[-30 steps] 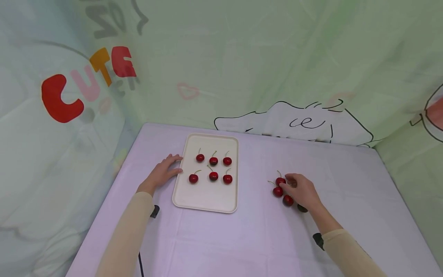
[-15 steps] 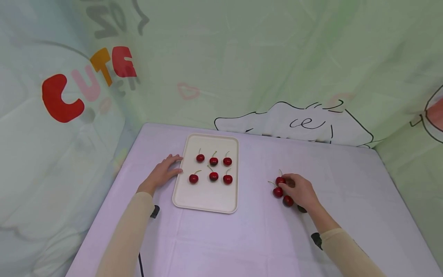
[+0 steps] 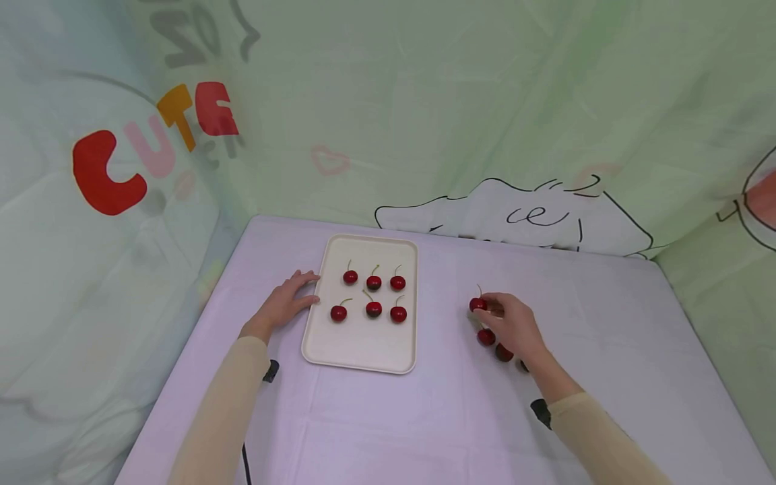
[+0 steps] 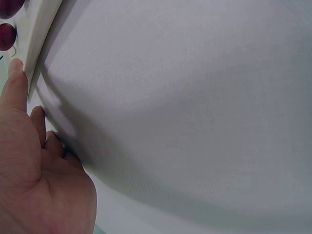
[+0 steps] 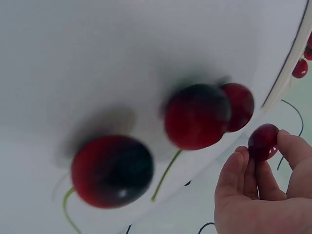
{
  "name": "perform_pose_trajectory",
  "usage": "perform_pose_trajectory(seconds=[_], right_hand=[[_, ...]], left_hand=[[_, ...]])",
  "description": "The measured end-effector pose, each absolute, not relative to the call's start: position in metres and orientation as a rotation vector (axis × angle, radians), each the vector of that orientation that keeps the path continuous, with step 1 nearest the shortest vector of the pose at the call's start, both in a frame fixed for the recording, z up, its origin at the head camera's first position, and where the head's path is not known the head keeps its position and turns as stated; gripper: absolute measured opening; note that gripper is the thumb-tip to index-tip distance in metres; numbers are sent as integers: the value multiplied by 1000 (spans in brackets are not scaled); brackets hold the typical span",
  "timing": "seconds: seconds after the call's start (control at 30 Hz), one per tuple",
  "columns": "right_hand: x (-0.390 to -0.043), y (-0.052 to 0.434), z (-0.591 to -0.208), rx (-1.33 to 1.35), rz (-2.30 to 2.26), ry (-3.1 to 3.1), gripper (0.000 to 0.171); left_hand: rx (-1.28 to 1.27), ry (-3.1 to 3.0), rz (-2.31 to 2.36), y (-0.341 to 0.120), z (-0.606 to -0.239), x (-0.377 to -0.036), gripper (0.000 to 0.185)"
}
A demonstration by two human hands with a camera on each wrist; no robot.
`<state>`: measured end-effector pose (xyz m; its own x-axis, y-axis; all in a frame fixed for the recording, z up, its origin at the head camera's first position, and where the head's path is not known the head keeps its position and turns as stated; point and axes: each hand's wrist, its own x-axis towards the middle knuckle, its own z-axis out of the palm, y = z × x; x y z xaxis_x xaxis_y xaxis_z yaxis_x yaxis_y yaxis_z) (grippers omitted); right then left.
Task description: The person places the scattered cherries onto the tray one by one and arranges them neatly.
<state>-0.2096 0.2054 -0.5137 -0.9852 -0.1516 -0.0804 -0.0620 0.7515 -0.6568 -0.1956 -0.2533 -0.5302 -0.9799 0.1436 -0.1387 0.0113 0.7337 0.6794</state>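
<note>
My right hand (image 3: 510, 325) pinches a red cherry (image 3: 477, 305) between thumb and fingertips, its stem pointing up. In the right wrist view the held cherry (image 5: 263, 142) shows at the fingertips, apart from the others. Below the hand, a few more cherries (image 3: 486, 337) lie in a slanting row on the cloth, one partly hidden by the wrist. My left hand (image 3: 283, 303) rests at the left rim of a cream tray (image 3: 358, 350), fingers spread and thumb touching the edge. On that tray several cherries (image 3: 374, 309) with stems sit in two rows.
A pale lilac cloth (image 3: 388, 424) covers the table. Behind it hangs a green printed curtain (image 3: 424, 121), with another printed curtain on the left. A black cable (image 3: 246, 465) runs near the left forearm.
My right hand has lifted a cherry from the top of the right-hand group and moved slightly left and away from me. The left hand and tray stay where they were.
</note>
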Motion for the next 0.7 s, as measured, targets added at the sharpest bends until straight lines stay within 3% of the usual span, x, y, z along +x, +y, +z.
perform_pose_trajectory(seconds=[0.7], right_hand=[[-194,112,-506,-389,-1194,2770,41]], left_hand=[[125,2757,1089,-254,-530,-196,52]])
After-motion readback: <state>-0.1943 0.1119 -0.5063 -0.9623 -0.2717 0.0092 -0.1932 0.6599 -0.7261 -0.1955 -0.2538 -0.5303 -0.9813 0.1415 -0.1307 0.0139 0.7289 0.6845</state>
